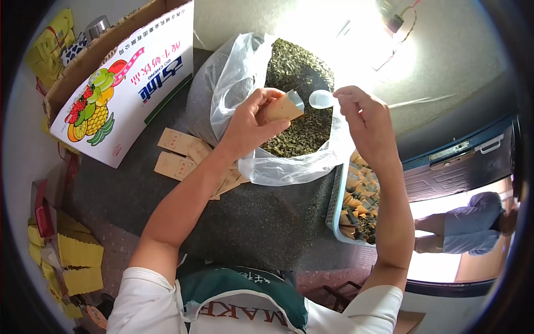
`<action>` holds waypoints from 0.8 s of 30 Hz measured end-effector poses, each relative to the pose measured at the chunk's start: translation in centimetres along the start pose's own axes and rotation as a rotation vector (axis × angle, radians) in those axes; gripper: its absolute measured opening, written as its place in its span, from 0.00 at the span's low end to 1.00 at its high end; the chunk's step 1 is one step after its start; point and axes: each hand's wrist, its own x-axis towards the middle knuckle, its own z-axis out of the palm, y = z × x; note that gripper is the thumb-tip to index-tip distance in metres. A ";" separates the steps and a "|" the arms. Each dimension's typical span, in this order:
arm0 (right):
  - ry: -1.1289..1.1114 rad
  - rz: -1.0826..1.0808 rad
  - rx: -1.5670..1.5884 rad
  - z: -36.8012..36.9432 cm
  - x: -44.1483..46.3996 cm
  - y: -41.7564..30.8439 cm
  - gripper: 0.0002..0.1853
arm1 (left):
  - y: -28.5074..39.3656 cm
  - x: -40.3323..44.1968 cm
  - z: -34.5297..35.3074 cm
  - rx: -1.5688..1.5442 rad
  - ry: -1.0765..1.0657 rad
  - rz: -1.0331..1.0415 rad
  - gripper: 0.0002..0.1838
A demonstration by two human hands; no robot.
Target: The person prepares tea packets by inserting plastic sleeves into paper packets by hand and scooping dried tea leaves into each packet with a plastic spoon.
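My left hand (pixel 257 123) holds a small brown paper packet (pixel 285 108) with its open mouth tilted up to the right. My right hand (pixel 359 114) is closed on the handle of a small white spoon (pixel 321 99), whose bowl is beside the packet, a short gap apart. Both hands are over a clear plastic bag (pixel 286 168) full of dried dark-green leaves (pixel 300 133). Left of the bag, several flat brown paper packets (pixel 177 166) lie overlapping on the dark table (pixel 250 222), partly behind my left forearm.
A white carton (pixel 133 83) printed with fruit stands at the upper left. Right of the bag, a blue basket (pixel 335 209) holds many filled packets (pixel 361 195), partly behind my right arm. Yellow paper stacks (pixel 80 261) are at the lower left. Another person (pixel 470 222) is at the far right.
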 end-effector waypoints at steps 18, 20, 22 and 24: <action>-0.137 0.485 0.688 4.8 2.5 5.2 0.13 | -0.7 -0.3 -0.5 0.009 -0.005 0.068 0.27; -0.103 0.445 0.704 2.9 2.1 4.7 0.13 | -0.6 -0.2 -0.5 0.061 -0.005 0.090 0.27; -0.057 0.444 0.632 1.4 2.0 3.9 0.13 | -0.8 -0.1 -0.3 0.025 0.007 0.074 0.26; -0.054 0.465 0.606 0.5 2.0 3.5 0.13 | -0.8 -0.1 -0.2 0.098 0.017 0.098 0.25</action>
